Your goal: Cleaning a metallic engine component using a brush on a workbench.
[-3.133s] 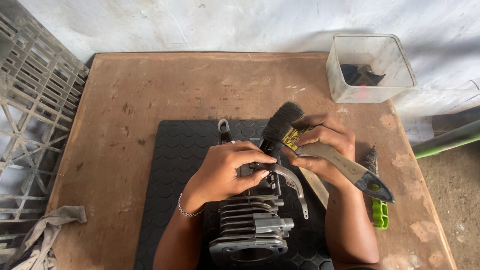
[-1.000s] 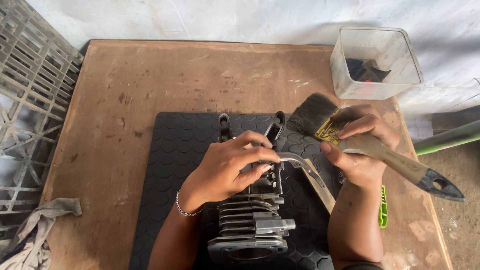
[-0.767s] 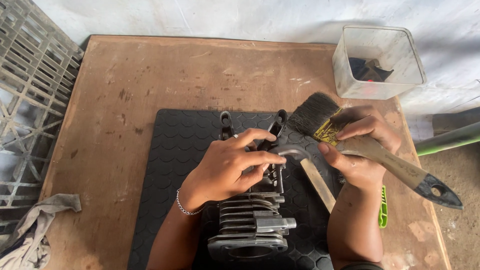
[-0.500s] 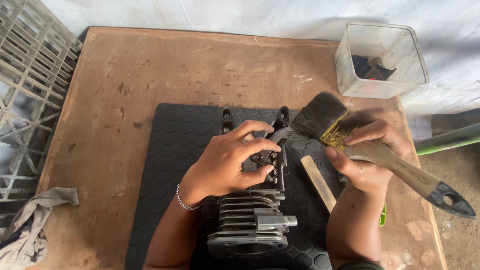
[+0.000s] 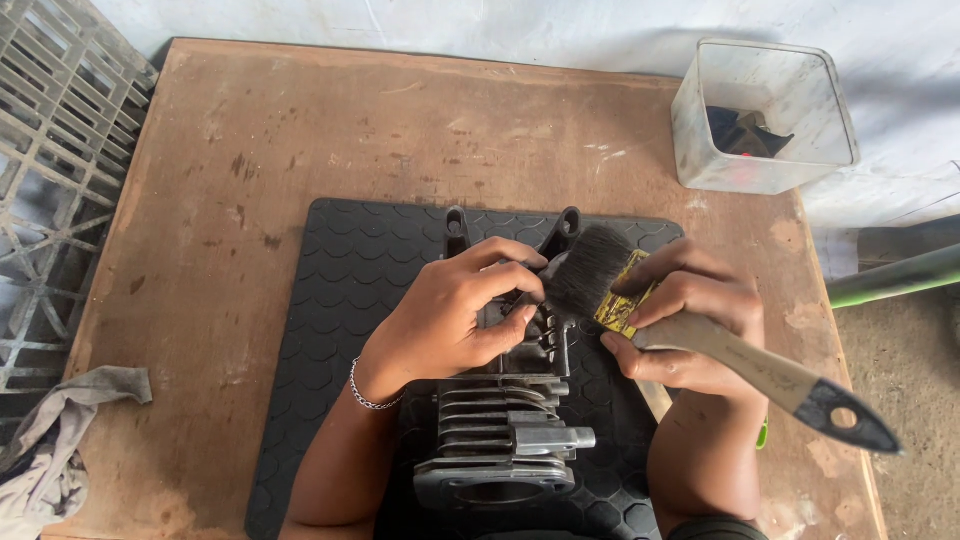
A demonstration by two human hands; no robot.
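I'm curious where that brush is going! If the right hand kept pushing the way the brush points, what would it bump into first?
The right hand points its brush left: the bristles would probably meet the left hand's fingers on the engine part, though depth is unclear.

My left hand [image 5: 455, 320] covers the upper middle of the engine cylinder [image 5: 505, 440], so I cannot tell what my fingers press on there. The bottom edge cuts off the cylinder's lower flange, the black mat [image 5: 340, 300] and both my forearms. The paintbrush [image 5: 690, 325] hides part of the casting behind its bristles, and my right hand [image 5: 685, 320] hides its ferrule. The dark bits in the clear tub [image 5: 765, 115] are too small to identify. The grey rag [image 5: 55, 440] runs off the left edge.
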